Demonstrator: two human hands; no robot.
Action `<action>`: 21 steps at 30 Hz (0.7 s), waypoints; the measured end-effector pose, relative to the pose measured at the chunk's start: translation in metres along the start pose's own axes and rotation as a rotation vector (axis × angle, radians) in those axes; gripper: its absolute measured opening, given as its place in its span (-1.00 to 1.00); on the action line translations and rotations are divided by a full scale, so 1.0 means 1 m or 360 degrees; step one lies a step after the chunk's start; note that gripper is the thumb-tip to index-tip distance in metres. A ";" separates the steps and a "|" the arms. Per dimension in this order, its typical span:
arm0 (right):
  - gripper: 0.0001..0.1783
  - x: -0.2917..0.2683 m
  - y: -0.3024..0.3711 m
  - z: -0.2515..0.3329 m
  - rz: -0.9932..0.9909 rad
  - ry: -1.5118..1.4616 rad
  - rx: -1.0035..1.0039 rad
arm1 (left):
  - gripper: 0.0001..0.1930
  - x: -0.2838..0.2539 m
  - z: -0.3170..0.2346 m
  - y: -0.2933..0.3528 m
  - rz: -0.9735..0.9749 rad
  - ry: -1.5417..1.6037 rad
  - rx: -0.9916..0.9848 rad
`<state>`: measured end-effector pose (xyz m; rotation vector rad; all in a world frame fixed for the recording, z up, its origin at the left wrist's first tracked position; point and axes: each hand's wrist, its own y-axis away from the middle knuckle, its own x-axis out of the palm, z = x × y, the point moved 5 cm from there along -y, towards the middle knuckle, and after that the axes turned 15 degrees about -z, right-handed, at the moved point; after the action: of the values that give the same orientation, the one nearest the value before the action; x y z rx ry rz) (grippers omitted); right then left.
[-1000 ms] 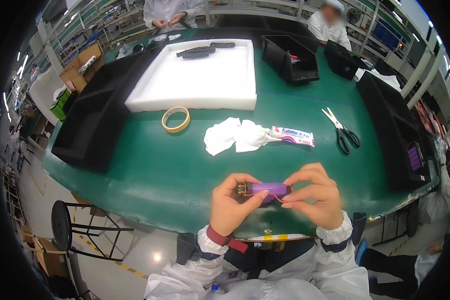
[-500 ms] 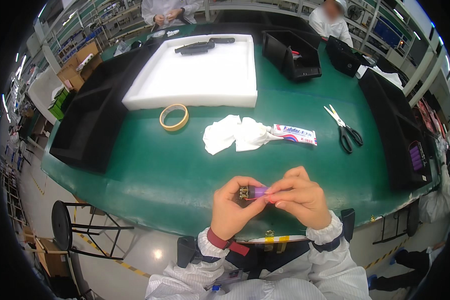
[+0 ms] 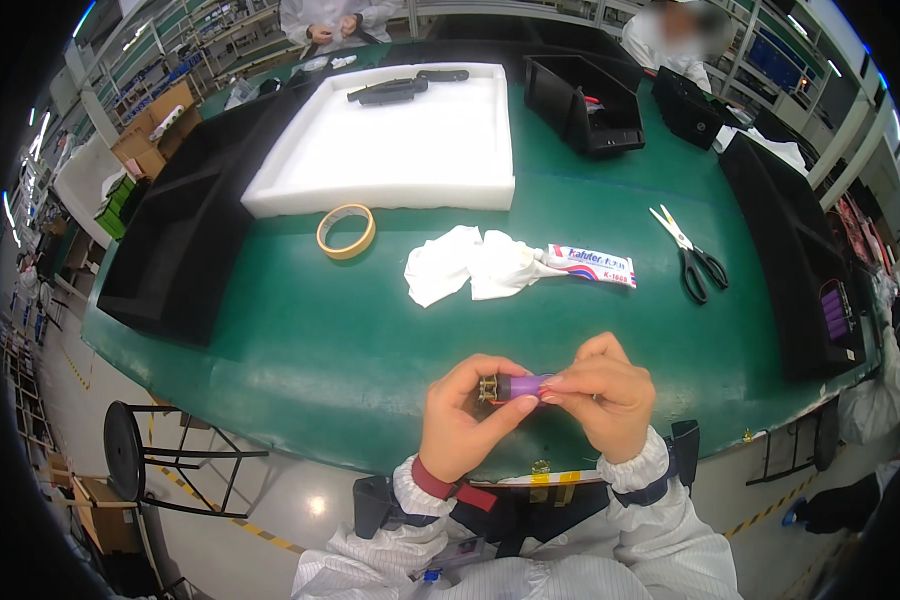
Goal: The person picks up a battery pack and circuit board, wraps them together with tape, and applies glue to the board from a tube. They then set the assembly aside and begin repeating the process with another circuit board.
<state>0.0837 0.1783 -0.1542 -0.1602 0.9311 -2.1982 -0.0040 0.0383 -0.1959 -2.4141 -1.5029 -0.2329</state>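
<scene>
Compared with a second ago, the hands sat lower and closer to the body, at the near table edge. The right hand (image 3: 602,392) had slid in over the purple cylinder (image 3: 523,386), so less purple showed than before. Judged: the work on the piece was mid-way, a fiddly finger job on its right end, not set down.

Left hand (image 3: 462,415) was curled from below, thumb and fingers closed round the cylinder's left end, where a small brass-coloured fitting (image 3: 488,390) stuck out. Right hand was closed too, fingertips pinched on the right end, knuckles up. Both wrists came from white cuffed sleeves; a red band at the left wrist. The cylinder lay roughly level between the hands, held above the green table (image 3: 300,350), not touching it.

Farther off, nothing had moved: crumpled white cloth (image 3: 470,265), a tube (image 3: 592,265) just beside it, a tape roll (image 3: 346,231) to the left, black-handled scissors (image 3: 692,254) to the right. Beyond lay a white foam tray (image 3: 390,160) with a dark tool (image 3: 395,88), and black bins (image 3: 582,100). Other people stood at the far side.
</scene>
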 end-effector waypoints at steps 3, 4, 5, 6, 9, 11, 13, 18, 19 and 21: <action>-0.77 0.000 0.000 0.004 -0.0032 0.0066 -0.0080 | -0.74 -0.004 0.002 0.000 0.0049 0.0056 0.0034; -0.76 0.000 0.000 0.005 -0.0038 0.0107 -0.0120 | -0.74 -0.004 0.002 0.001 0.0069 0.0064 0.0059; -0.75 0.000 0.001 0.006 -0.0044 0.0148 -0.0159 | -0.74 -0.004 0.002 0.001 0.0068 0.0063 0.0056; -0.75 0.000 0.001 0.006 -0.0043 0.0147 -0.0157 | -0.74 -0.003 0.002 0.001 0.0047 0.0032 0.0055; -0.71 0.000 0.001 0.009 -0.0030 0.0262 -0.0262 | -0.74 -0.003 0.002 0.000 0.0025 -0.0001 0.0054; -0.68 -0.001 0.000 0.013 -0.0035 0.0326 -0.0355 | -0.75 -0.001 0.000 0.001 0.0031 -0.0001 0.0059; -0.69 0.000 0.000 0.014 -0.0026 0.0349 -0.0379 | -0.75 -0.002 0.001 0.000 0.0024 -0.0007 0.0032; -0.70 0.003 0.001 0.013 0.0001 0.0390 -0.0361 | -0.74 -0.003 0.003 0.000 0.0028 -0.0022 0.0055; -0.70 0.003 0.002 0.012 0.0005 0.0382 -0.0361 | -0.74 -0.003 0.003 0.000 0.0031 -0.0020 0.0059; -0.71 0.003 0.001 0.012 0.0008 0.0371 -0.0360 | -0.74 -0.003 0.003 0.000 0.0031 -0.0005 0.0048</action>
<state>0.0866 0.1686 -0.1469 -0.0063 1.3082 -2.1335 -0.0053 0.0361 -0.1996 -2.4057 -1.4726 -0.2014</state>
